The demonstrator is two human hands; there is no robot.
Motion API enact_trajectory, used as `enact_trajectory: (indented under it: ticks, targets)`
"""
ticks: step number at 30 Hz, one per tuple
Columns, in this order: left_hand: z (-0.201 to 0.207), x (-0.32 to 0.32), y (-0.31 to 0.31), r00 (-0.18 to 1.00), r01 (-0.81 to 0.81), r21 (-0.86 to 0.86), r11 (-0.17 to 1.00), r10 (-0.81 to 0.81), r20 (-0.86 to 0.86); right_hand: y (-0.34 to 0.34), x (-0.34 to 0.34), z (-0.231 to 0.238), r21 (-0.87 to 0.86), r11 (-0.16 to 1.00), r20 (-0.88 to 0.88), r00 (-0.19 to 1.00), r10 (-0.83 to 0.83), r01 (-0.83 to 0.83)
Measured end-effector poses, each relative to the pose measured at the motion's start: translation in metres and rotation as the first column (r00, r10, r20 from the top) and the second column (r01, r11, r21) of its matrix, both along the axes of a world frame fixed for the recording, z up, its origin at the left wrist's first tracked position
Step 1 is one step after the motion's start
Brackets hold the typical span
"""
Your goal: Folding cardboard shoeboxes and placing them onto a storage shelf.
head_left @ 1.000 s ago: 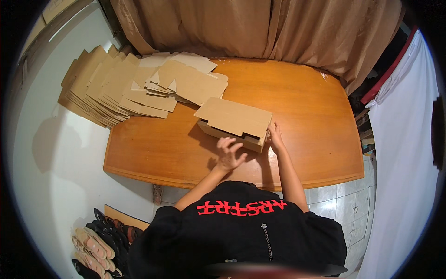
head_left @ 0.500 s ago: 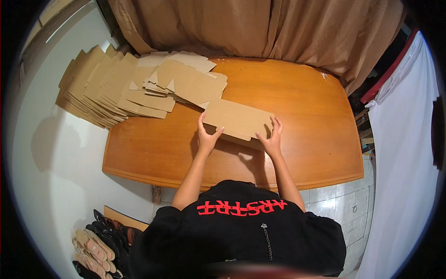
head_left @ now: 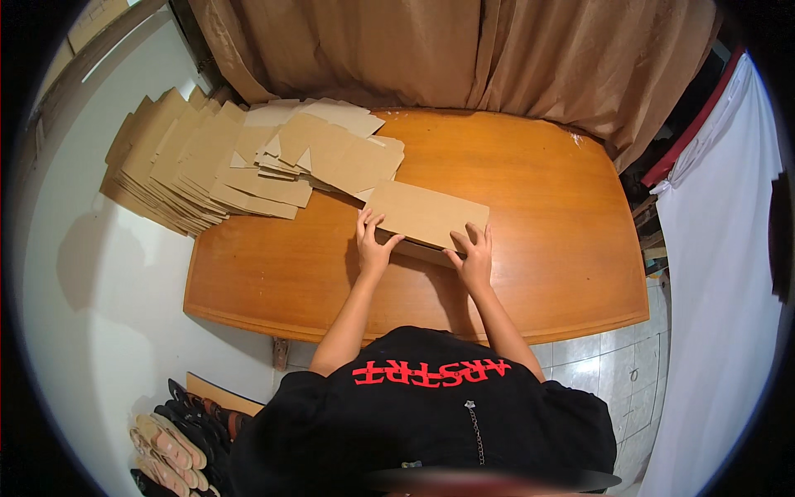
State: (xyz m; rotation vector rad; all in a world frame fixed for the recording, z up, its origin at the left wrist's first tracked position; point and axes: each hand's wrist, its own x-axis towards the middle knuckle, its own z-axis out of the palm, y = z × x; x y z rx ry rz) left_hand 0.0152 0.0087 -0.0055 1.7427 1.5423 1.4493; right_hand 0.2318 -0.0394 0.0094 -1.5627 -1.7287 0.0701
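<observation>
- My left grip (head_left: 374, 248) holds the cardboard box (head_left: 425, 220) at its near left corner, thumb at the front edge.
- My right grip (head_left: 474, 262) clasps its right end, fingers bent onto the lid (head_left: 431, 209).
- The box rests on the wooden surface (head_left: 555, 240), beside flat cardboard pieces (head_left: 190, 157) heaped toward the far left.

Matt cardboard box (head_left: 426, 214); glossy wooden table (head_left: 546, 265).

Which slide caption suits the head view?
Left hand and right hand at opposite ends of a cardboard box on a wooden table.
</observation>
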Motion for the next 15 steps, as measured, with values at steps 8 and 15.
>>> enact_trajectory:
  ticks: [8, 15]
  targets:
    - [-0.002, 0.003, -0.022, 0.933, -0.159, -0.145, 0.977, 0.101, -0.344, -0.019, -0.008, -0.007, -0.058, 0.997, 0.088, 0.995, -0.049, 0.054]
    - [-0.014, -0.023, -0.007, 0.992, -0.079, -0.17, 0.982, 0.094, 0.081, -0.055, -0.008, -0.027, -0.006, 0.998, 0.171, 0.983, 0.07, -0.07]
